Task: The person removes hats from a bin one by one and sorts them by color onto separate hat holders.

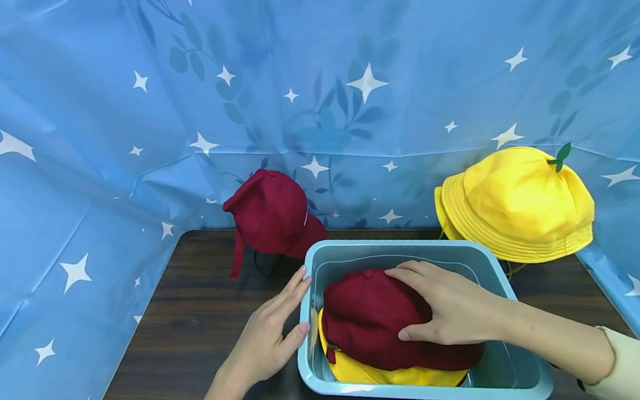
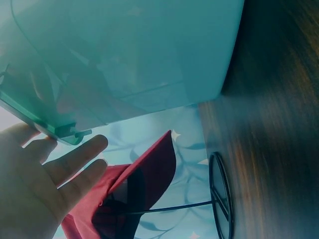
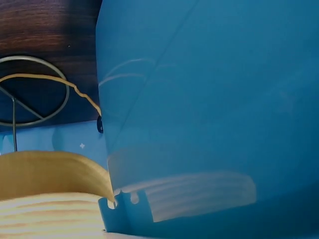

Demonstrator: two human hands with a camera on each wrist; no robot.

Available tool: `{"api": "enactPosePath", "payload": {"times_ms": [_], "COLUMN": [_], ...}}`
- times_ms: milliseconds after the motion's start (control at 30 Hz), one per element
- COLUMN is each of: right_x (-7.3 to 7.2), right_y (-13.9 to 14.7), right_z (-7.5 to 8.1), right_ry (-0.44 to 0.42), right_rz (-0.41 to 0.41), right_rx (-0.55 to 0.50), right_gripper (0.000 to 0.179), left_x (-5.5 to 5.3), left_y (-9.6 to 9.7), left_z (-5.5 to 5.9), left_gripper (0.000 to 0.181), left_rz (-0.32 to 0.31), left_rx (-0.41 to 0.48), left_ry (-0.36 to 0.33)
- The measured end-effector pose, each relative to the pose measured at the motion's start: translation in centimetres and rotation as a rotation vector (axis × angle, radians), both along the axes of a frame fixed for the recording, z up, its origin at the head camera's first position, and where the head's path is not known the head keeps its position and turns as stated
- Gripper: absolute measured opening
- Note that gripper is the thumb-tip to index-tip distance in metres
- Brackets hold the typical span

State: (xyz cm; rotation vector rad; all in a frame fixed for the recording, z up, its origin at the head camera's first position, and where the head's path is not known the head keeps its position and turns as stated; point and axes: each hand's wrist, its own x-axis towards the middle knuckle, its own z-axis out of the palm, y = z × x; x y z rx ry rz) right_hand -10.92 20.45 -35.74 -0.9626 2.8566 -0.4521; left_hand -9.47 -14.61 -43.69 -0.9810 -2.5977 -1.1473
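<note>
Right now the bin point(image 1: 392, 244) sits on the dark wood table point(image 1: 194, 308), and one dark red cap point(image 1: 373, 326) lies inside it, on top of yellow cloth point(image 1: 399, 375) that looks like another hat. The right hand point(image 1: 450, 305) reaches over the bin's right side and rests on that cap, fingers and thumb spread apart rather than closed round it, probably to press or settle the soft crown. The left hand point(image 1: 270, 330) is at the bin's left side, its fingers extended and touching near the rim, holding nothing; this seems meant to keep the bin steady.

Behind the bin's far left corner, a second red cap point(image 1: 271, 216) is perched on a black wire stand point(image 2: 215, 201). Beyond the bin's far right corner, a yellow bucket hat point(image 1: 521, 204) with a green leaf point(image 1: 562, 155) tops a similar wire rack point(image 3: 14, 124); a cord point(image 3: 50, 77) hangs there too. Both supports presumably keep the headwear upright and in shape.

As for writing, the second red cap has a small white mark point(image 1: 306, 218), too small to read. No brand or label is legible on the bin.
</note>
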Motion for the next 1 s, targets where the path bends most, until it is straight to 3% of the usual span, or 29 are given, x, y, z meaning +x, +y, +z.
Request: {"api": "enactPosePath", "payload": {"times_ms": [433, 1000], "right_x": [0.0, 0.3], "right_y": [0.3, 1.5], "right_z": [0.5, 1.0], "right_ry": [-0.073, 0.032], "right_rz": [-0.003, 0.051], "right_rx": [-0.105, -0.197], "right_gripper": [0.083, 0.070], "left_x": [0.0, -0.1], "left_y": [0.0, -0.1], "left_z": [0.0, 0.0], "left_gripper": [0.064, 0.064], "left_rz": [-0.006, -0.006], "left_rx": [-0.001, 0.001], "left_ry": [0.003, 0.007]}}
